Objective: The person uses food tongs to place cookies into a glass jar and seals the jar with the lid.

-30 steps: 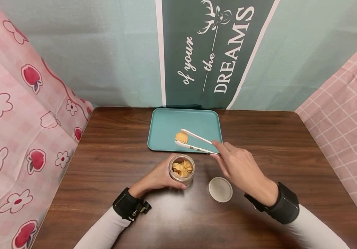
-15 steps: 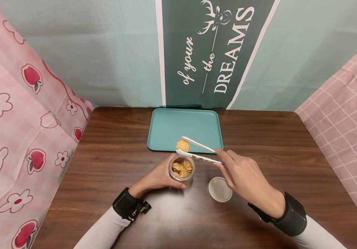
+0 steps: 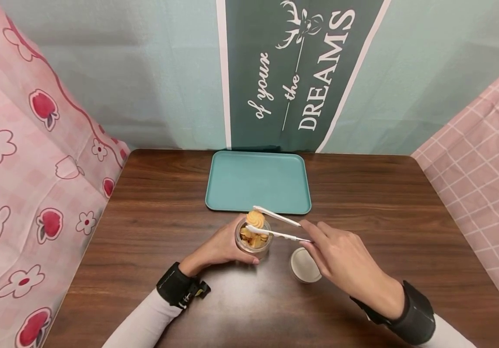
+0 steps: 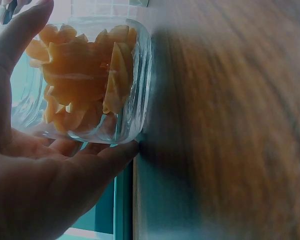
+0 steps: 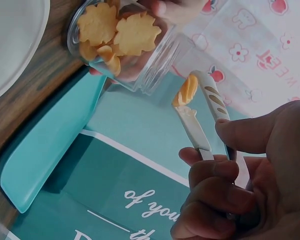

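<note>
One cookie sits pinched between the tips of the white tongs, which your right hand squeezes so it cannot drop; you hold it just above the open mouth of the glass jar. Your left hand wraps the jar from its 9 o'clock side, steadying it on the worktop. The cookie is pale golden, round, with piped ridges. The jar's lid lies at 3 o'clock of the jar, the teal tray at 12 o'clock.
</note>
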Available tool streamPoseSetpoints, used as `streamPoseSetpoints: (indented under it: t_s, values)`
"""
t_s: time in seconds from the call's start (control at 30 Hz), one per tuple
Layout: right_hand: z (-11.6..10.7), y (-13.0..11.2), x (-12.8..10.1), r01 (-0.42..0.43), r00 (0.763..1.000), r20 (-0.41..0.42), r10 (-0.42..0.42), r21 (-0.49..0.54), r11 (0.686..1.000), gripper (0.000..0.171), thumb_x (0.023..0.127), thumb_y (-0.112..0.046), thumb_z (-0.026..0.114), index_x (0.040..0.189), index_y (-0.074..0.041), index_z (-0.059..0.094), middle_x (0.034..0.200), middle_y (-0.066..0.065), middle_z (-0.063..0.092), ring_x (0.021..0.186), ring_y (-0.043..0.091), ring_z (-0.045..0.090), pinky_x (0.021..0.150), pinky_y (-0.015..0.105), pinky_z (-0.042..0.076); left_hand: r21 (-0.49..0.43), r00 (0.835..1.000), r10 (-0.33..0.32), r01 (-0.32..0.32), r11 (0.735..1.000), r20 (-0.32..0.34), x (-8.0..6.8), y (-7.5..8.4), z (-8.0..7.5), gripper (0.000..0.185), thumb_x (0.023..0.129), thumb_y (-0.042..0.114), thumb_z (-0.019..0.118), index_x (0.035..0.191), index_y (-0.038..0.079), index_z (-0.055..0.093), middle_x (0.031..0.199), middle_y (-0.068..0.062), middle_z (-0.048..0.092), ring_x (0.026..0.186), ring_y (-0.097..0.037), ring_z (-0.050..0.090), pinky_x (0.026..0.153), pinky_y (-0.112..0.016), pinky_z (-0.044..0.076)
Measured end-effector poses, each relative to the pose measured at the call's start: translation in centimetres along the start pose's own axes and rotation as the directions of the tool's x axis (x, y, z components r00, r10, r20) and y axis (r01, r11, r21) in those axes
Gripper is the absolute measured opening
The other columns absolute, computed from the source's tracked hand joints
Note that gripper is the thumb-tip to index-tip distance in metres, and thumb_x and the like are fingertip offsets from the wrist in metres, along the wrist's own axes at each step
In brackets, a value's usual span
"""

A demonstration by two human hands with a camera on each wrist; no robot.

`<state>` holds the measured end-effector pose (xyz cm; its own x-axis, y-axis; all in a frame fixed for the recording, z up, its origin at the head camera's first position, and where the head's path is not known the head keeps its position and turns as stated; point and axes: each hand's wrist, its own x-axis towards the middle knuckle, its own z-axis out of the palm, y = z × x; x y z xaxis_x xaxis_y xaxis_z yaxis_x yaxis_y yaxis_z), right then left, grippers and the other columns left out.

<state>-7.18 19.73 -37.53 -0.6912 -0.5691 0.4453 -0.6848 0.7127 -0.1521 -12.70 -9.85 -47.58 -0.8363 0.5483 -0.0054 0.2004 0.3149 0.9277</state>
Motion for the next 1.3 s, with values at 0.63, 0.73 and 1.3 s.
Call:
streamPoseSetpoints:
  t_s: [0.63,0.73,1.3]
  values:
    - [0.2,-0.3,-0.9,0.024,0.999,-0.022,-0.024,-0.004,1.0,0.055,0.115,-0.046,0.032,0.125,-0.004,0.067,0.077,-0.006,0.05,0.055,0.003,0.034,0.047,0.02,0.031,-0.017,1.0,0.018,-0.018,1.0,0.001,-0.1,0.2,-0.1,0.1,0.066,0.024,0.103,0.15,0.012,0.049,0.136,-0.002,0.064,0.125,-0.018,0.061,0.113,-0.04,0.046]
    - [0.2,-0.3,-1.0,0.021,1.0,-0.004,-0.021,0.003,1.0,0.057,0.115,-0.047,0.032,0.125,-0.004,0.068,0.078,-0.006,0.049,0.056,0.003,0.033,0.048,0.021,0.033,-0.022,1.0,0.012,-0.012,1.0,0.003,-0.1,0.1,0.0,0.099,0.067,0.023,0.103,0.149,0.012,0.049,0.135,-0.002,0.065,0.125,-0.019,0.061,0.113,-0.041,0.046]
    - [-0.4,2.1,-0.6,-0.02,0.998,-0.053,0.022,0.028,0.999,0.056,0.114,-0.049,0.037,0.132,-0.004,0.065,0.078,-0.005,0.049,0.06,0.004,0.037,0.05,0.023,0.036,-0.048,1.0,0.016,-0.016,0.999,0.007,0.1,0.0,0.0,0.095,0.067,0.021,0.103,0.146,0.013,0.051,0.136,-0.004,0.064,0.124,-0.019,0.06,0.113,-0.037,0.045]
